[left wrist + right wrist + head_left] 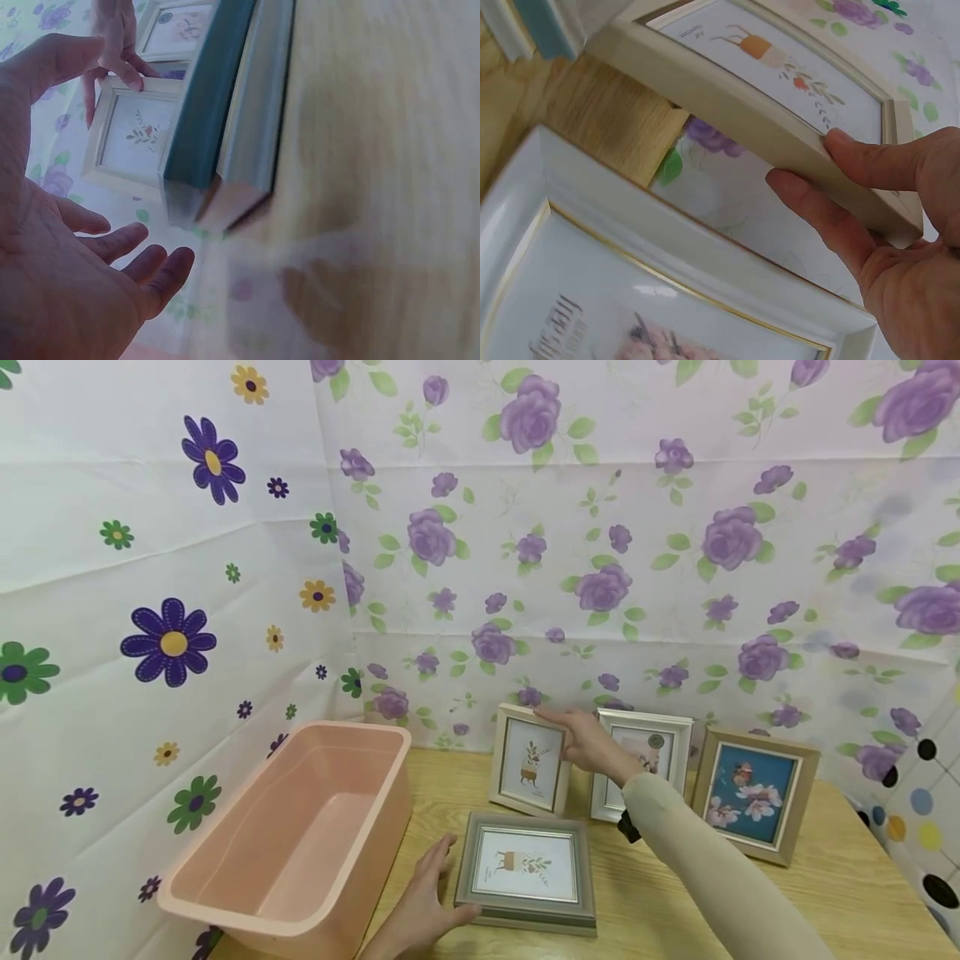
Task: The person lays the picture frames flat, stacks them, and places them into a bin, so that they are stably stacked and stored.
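Observation:
My right hand (pixel 594 745) pinches the upper right corner of an upright beige picture frame (pixel 497 760). In the right wrist view its thumb (pixel 881 161) lies on the front of the frame's border, with fingers behind and along the side. The frame holds a print of a plant in an orange pot. Beside a stack of two flat-lying picture frames, my left hand (pixel 420 906) is spread, thumb toward the near edge. The upper frame of that stack (pixel 587 877) is grey-taupe with a similar plant print. In the left wrist view, the left fingers (pixel 124 244) stand apart from the stack.
Right of the beige frame stand a silver-white picture frame (pixel 686 735), partly behind my right forearm, and a tan frame with a blue blossom picture (pixel 757 793). A pink plastic tub (pixel 397 777) sits left on the wooden table (pixel 442 777). Floral sheets (pixel 465 468) hang behind.

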